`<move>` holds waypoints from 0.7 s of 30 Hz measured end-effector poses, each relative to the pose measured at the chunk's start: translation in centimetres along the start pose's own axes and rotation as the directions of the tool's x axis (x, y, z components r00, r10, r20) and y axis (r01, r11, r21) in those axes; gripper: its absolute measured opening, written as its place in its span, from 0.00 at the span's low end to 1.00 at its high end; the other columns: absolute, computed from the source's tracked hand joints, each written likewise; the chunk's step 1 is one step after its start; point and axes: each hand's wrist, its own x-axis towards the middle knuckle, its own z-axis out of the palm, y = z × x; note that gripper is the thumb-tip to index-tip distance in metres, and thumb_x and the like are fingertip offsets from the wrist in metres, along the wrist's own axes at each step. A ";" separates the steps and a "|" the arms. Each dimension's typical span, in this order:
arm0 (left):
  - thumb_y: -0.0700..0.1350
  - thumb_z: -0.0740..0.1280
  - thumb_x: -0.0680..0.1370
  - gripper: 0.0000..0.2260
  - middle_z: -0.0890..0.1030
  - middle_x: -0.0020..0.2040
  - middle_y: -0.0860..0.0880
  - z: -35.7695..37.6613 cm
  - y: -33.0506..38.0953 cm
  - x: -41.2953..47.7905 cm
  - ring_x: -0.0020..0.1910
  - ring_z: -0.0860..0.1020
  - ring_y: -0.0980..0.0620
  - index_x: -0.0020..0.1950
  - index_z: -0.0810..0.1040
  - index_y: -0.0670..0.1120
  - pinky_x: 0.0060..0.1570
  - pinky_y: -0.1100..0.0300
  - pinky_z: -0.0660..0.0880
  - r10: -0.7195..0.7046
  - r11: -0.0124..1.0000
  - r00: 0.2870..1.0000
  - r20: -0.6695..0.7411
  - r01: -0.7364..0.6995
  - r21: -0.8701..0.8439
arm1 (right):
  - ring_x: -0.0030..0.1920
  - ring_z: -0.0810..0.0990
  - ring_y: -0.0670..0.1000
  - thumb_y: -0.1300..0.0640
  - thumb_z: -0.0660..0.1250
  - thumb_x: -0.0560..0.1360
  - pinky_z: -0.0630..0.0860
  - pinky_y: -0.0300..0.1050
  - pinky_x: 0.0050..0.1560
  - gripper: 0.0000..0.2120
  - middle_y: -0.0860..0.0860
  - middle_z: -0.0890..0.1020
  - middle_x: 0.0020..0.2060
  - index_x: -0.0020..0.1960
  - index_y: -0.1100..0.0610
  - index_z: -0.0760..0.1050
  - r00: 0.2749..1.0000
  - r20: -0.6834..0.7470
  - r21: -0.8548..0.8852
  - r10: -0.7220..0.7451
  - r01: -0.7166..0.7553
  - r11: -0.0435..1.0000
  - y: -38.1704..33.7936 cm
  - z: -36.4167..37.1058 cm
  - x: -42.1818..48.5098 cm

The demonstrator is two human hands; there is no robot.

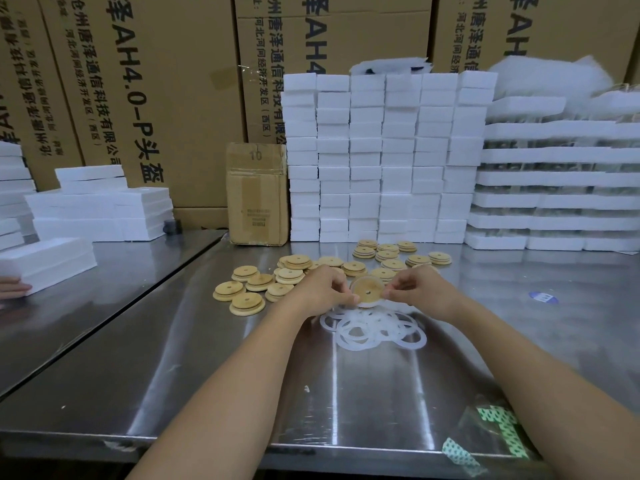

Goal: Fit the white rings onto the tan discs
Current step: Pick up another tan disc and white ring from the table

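Tan, with a small centre hole, the disc [367, 292] stands tilted up between your fingertips: your left hand [320, 289] pinches its left rim, your right hand [420, 289] its right rim, and a whitish band shows around its edge. Just below your fingers lies the pile of white rings [374, 329]. Beyond your knuckles, loose discs [263, 282] are scattered on the steel table [381, 393].

Bare left forearm [249, 368], bare right forearm [512, 351], bare left hand [320, 289], bare right hand [420, 289]
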 end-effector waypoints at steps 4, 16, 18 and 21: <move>0.50 0.81 0.75 0.12 0.82 0.33 0.52 -0.2 -0.3 -0.1 0.31 0.75 0.60 0.35 0.86 0.46 0.36 0.59 0.73 -0.006 0.995 0.999 0.036 0.003 0.095 | 0.45 0.84 0.50 0.57 0.77 0.76 0.80 0.50 0.52 0.05 0.48 0.87 0.38 0.41 0.53 0.86 0.998 0.059 -0.215 0.016 -0.003 0.977 0.5 0.4 -0.2; 0.50 0.82 0.75 0.12 0.81 0.30 0.57 0.1 0.3 -0.1 0.32 0.78 0.60 0.35 0.85 0.47 0.38 0.52 0.78 0.036 0.998 0.999 0.013 -0.036 0.057 | 0.42 0.82 0.49 0.53 0.75 0.77 0.77 0.45 0.47 0.08 0.50 0.85 0.39 0.42 0.56 0.82 0.997 -0.078 -0.080 -0.021 0.015 0.997 -1.3 1.3 -0.6; 0.49 0.81 0.75 0.12 0.81 0.29 0.58 0.2 0.5 -0.1 0.30 0.76 0.63 0.35 0.85 0.47 0.40 0.58 0.75 0.042 0.997 0.999 0.012 -0.043 0.057 | 0.36 0.78 0.40 0.52 0.77 0.76 0.73 0.34 0.39 0.09 0.45 0.82 0.36 0.42 0.53 0.80 0.995 -0.098 -0.107 0.000 -0.011 0.994 -1.0 1.7 -0.5; 0.51 0.82 0.74 0.12 0.82 0.30 0.56 0.4 0.6 -0.1 0.31 0.76 0.61 0.34 0.85 0.49 0.38 0.59 0.74 0.043 0.997 0.999 0.004 -0.043 0.060 | 0.34 0.77 0.38 0.51 0.77 0.76 0.70 0.32 0.36 0.08 0.43 0.81 0.36 0.43 0.51 0.79 0.992 -0.126 -0.126 0.024 -0.040 0.991 -0.8 1.8 -0.2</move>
